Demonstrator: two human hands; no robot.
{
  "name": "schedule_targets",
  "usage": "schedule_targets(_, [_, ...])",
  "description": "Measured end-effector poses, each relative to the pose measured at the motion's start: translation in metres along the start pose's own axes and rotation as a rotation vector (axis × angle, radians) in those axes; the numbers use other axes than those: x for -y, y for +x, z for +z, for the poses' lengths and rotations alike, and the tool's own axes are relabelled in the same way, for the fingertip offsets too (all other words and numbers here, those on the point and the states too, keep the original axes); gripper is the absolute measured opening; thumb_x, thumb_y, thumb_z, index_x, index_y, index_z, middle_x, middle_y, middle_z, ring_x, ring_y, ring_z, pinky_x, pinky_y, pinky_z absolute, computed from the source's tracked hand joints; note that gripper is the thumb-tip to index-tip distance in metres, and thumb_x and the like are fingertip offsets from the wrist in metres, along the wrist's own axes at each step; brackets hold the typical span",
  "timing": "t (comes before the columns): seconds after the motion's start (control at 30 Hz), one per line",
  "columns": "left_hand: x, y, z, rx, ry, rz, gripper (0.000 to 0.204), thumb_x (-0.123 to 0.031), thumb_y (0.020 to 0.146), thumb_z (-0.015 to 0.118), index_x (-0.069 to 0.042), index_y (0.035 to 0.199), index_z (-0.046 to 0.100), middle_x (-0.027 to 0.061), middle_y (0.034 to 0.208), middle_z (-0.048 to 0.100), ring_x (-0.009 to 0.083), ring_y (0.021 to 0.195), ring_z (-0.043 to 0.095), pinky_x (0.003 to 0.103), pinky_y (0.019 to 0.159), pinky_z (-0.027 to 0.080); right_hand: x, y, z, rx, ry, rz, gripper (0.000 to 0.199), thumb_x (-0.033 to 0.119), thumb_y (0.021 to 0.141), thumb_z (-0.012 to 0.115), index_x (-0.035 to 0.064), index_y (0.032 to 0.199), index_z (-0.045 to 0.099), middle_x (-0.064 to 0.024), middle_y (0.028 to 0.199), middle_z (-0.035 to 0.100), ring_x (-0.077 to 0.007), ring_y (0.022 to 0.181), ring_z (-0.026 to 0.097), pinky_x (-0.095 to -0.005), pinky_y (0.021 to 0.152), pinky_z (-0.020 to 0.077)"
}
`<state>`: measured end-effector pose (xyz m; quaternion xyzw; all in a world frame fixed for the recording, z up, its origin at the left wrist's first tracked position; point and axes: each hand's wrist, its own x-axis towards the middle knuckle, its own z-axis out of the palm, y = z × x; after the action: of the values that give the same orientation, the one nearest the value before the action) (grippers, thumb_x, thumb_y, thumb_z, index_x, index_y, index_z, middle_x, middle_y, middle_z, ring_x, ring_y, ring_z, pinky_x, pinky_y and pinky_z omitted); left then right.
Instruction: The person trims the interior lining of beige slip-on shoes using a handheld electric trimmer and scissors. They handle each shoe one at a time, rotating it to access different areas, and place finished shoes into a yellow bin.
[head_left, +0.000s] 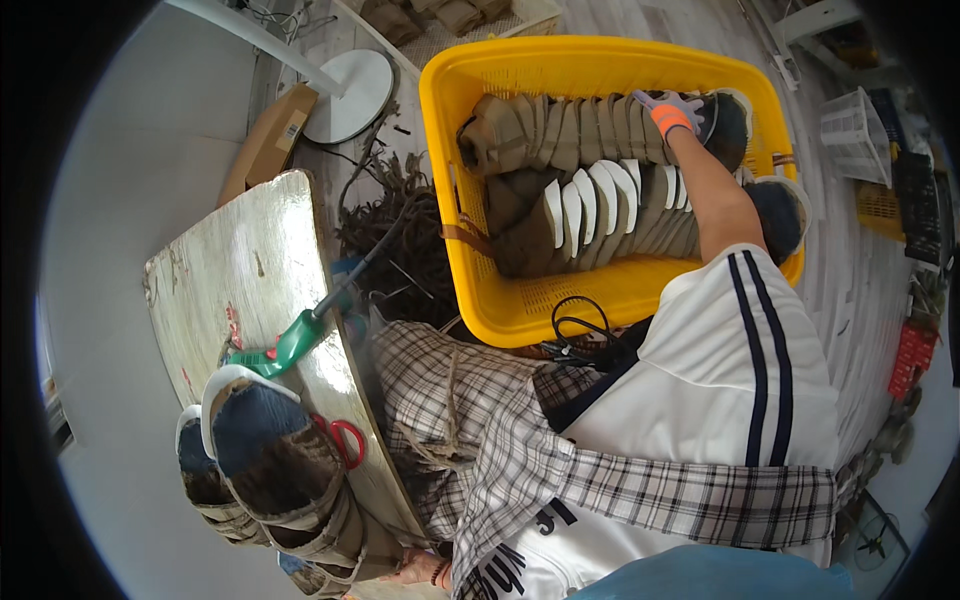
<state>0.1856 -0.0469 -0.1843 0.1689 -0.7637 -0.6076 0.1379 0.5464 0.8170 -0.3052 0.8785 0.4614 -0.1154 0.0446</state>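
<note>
My right hand (676,112), in a grey glove with an orange cuff, reaches into a yellow plastic basket (610,332). Its fingers close over the far row of nested brown fabric shoe uppers (570,130), near the row's right end. Alongside, a nearer row of uppers (640,235) shows several white curved edges. At the bottom left, my bare left hand (408,568), wearing a beaded bracelet, is against a stack of similar brown uppers (310,490) with blue insides and white rims. That hand's fingers are mostly hidden, so its grip is unclear.
A worn board tabletop (250,250) carries a green-handled tool (290,345) with a cable and red-handled scissors (345,440). Dark scraps (390,220) lie between board and basket. A round white stand base (350,95) and a cardboard box (268,145) stand behind. Plaid cloth covers my lap.
</note>
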Motion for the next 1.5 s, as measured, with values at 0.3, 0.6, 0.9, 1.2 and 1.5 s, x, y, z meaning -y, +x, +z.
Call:
schedule_targets(0.3, [-0.007, 0.006, -0.011, -0.048, 0.036, -0.003, 0.042, -0.024, 0.087, 0.055, 0.003, 0.119, 0.049, 0.0133, 0.119, 0.051, 0.0238, 0.105, 0.049, 0.034, 0.094, 0.037, 0.038, 0.063, 0.080, 0.384, 0.044, -0.121, 0.077, 0.063, 0.070, 0.060, 0.0083, 0.123, 0.052, -0.0174, 0.128, 0.049, -0.0285, 0.115, 0.048, -0.0491, 0.092, 0.0366])
schedule_targets(0.6, [0.000, 0.014, -0.024, -0.077, 0.061, -0.010, 0.040, -0.020, 0.085, 0.055, 0.004, 0.117, 0.051, 0.0128, 0.117, 0.053, 0.0235, 0.101, 0.052, 0.034, 0.091, 0.039, 0.051, 0.046, 0.084, 0.474, -0.306, -0.249, 0.060, 0.053, 0.080, 0.055, 0.0119, 0.123, 0.052, -0.0080, 0.129, 0.049, -0.0260, 0.113, 0.049, -0.0424, 0.091, 0.0384])
schedule_targets(0.9, [0.006, 0.028, -0.037, -0.087, 0.057, -0.011, 0.038, -0.016, 0.084, 0.055, 0.005, 0.116, 0.052, 0.0123, 0.116, 0.056, 0.0231, 0.098, 0.054, 0.033, 0.088, 0.041, 0.000, 0.048, 0.121, 0.441, 0.249, -0.138, 0.046, 0.035, 0.086, 0.043, 0.0047, 0.121, 0.051, -0.0134, 0.127, 0.046, -0.0324, 0.113, 0.041, -0.0478, 0.093, 0.0317])
schedule_targets(1.2, [0.028, 0.056, -0.061, -0.057, 0.059, -0.033, 0.037, -0.013, 0.082, 0.055, 0.005, 0.114, 0.054, 0.0118, 0.114, 0.058, 0.0228, 0.095, 0.056, 0.032, 0.085, 0.044, -0.067, 0.014, 0.076, 0.700, 1.842, 0.089, 0.047, 0.011, 0.093, 0.028, -0.0002, 0.138, 0.022, -0.0294, 0.145, 0.008, -0.0421, 0.135, 0.009, -0.0450, 0.110, 0.0143])
schedule_targets(1.5, [0.036, 0.047, -0.037, 0.108, 0.167, 0.231, 0.043, -0.024, 0.081, 0.057, -0.001, 0.117, 0.054, 0.0099, 0.120, 0.055, 0.0234, 0.104, 0.055, 0.033, 0.091, 0.043, -0.114, 0.021, -0.045, 0.475, 2.205, 0.085, 0.040, 0.008, 0.092, 0.028, -0.0077, 0.128, 0.035, -0.0206, 0.143, 0.025, -0.0310, 0.131, 0.026, -0.0436, 0.109, 0.0215])
